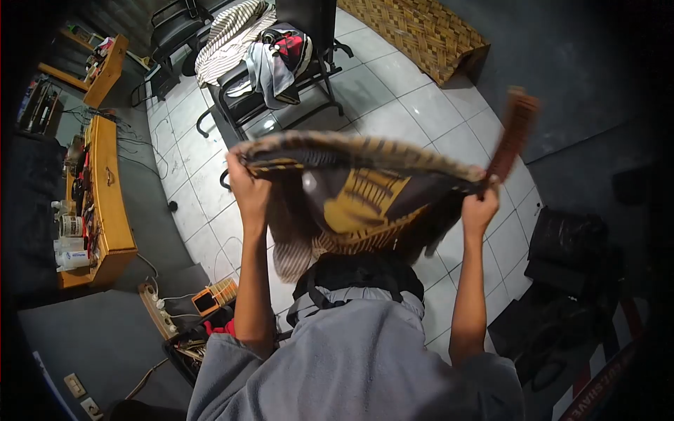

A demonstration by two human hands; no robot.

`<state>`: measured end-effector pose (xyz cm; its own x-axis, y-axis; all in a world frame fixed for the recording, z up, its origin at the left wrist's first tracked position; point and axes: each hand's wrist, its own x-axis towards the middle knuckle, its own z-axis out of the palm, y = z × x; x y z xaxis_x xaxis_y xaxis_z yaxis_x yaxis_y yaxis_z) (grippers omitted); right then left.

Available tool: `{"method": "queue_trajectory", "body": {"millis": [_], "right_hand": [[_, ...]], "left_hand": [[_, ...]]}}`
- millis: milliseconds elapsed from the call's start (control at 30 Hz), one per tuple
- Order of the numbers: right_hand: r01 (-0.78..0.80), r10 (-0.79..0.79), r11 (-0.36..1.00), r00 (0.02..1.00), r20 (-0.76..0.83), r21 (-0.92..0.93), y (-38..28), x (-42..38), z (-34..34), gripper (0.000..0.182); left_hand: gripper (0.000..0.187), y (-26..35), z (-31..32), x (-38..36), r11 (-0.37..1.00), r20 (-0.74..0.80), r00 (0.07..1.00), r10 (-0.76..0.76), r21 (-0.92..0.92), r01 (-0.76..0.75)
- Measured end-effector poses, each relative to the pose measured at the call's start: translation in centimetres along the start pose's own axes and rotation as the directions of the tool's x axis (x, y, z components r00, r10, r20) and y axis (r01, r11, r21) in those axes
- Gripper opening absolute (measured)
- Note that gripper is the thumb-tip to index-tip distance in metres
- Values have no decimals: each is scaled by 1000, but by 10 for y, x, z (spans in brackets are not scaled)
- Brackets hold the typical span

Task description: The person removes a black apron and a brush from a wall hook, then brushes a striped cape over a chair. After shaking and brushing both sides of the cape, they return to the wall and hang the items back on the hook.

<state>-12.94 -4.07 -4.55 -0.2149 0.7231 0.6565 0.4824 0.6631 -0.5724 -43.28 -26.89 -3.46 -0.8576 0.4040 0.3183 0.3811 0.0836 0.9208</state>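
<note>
A dark cloth with yellow and brown patterns (368,200) hangs stretched between both hands in front of the body, slightly blurred. My left hand (249,186) is closed on its left corner. My right hand (481,205) grips the right corner, and a reddish-brown strap-like piece (514,133), smeared by motion, sticks up from that hand. Below the patterned part, a striped edge of fabric (293,259) hangs down. Part of a black bag or pouch (358,277) shows at the waist, under the cloth.
Ahead stands a black chair (235,95) piled with striped and coloured cloths (270,59). A woven box (421,35) lies beyond on the tiled floor (393,91). At left are a wooden shelf (112,203) with bottles, a power strip (156,309) and cables. Dark bags (565,238) sit at right.
</note>
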Motion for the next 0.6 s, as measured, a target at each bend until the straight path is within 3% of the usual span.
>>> {"method": "queue_trajectory", "body": {"millis": [67, 133, 167, 200, 233, 267, 300, 333, 367, 400, 433, 467, 533, 567, 600], "right_hand": [[-122, 136, 964, 990, -44, 235, -19, 17, -8, 23], [-27, 43, 978, 996, -76, 205, -13, 7, -7, 22], [9, 8, 982, 996, -87, 188, 7, -13, 1, 23], [-45, 54, 982, 997, -47, 184, 70, -60, 19, 25], [-214, 199, 973, 967, 160, 84, 60, -86, 15, 35], [-333, 321, 942, 871, 373, -34, 50, -103, 10, 27], [-293, 399, 917, 685, 610, -271, 78, -141, 10, 22], [-371, 481, 873, 551, 682, -316, 73, -157, 2, 21], [-439, 550, 815, 384, 741, -378, 65, -177, -9, 20], [-286, 647, 759, 226, 728, -585, 57, -185, -20, 22], [-271, 635, 765, 171, 753, -584, 61, -196, -29, 22], [-273, 639, 761, 163, 752, -588, 62, -202, -33, 22], [-368, 543, 834, 416, 729, -411, 62, -209, -36, 24], [-352, 486, 873, 561, 670, -337, 60, -203, -32, 24], [-389, 511, 858, 572, 642, -336, 60, -193, -31, 26]], "left_hand": [[42, 34, 13, 5, 970, -146, 959, 244, 27, -242], [52, 32, 22, -7, 894, -236, 871, 431, 245, -376], [51, 18, 24, -19, 848, -136, 871, 471, 343, -405], [49, -2, 25, -37, 788, -32, 866, 499, 432, -438], [47, -36, 24, -58, 849, 179, 945, 275, 416, -326], [46, -80, 18, -86, 881, 380, 925, 25, 429, -200], [35, -129, 4, -126, 820, 494, 828, -267, 568, -74], [29, -187, -15, -160, 752, 668, 499, -551, 658, -51], [30, -209, -36, -185, 644, 661, 216, -719, 750, -151], [32, -217, -52, -201, 543, 548, -73, -833, 788, -289], [28, -191, -63, -197, 568, 561, -106, -821, 782, -256], [28, -173, -69, -191, 567, 557, -115, -822, 783, -257], [22, -155, -77, -175, 626, 565, 304, -767, 762, 164], [16, -157, -76, -165, 670, 567, 474, -674, 740, 68], [12, -158, -75, -157, 756, 558, 699, -448, 653, -37]]}}
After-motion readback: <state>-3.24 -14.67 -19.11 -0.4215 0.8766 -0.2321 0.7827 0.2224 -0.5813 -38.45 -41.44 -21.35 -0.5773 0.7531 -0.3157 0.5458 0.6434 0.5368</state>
